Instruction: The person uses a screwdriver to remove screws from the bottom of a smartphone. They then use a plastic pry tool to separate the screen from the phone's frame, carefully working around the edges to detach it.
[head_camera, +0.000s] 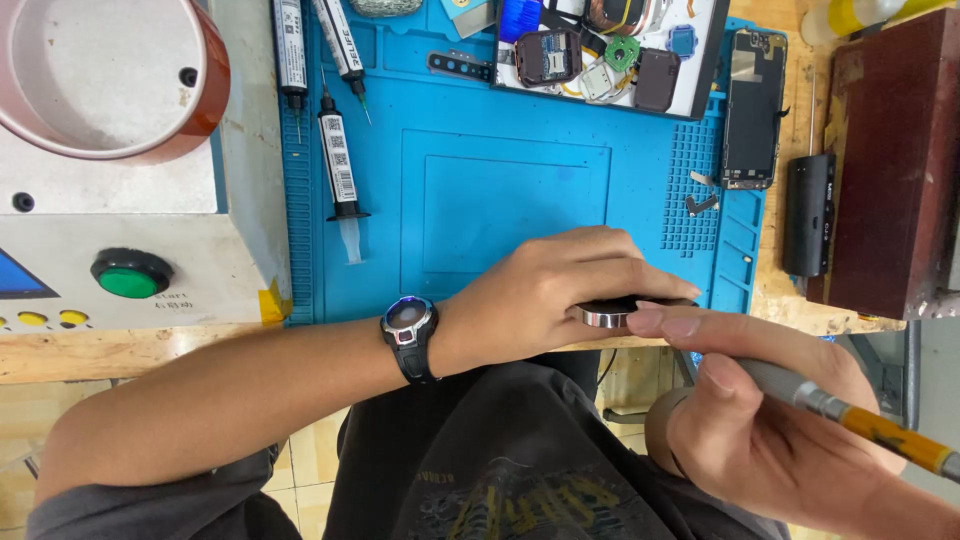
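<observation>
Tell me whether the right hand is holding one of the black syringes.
No: the right hand grips a grey and yellow pen-shaped tool, while the black syringes lie untouched on the blue mat.

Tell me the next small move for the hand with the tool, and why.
Probably bring the tool's tip to the edge of the round metal-rimmed device. The left hand already covers and pins it at the near edge of the blue mat, while the right hand holds the grey and yellow tool with a fingertip at the rim, its working tip hidden.
</observation>
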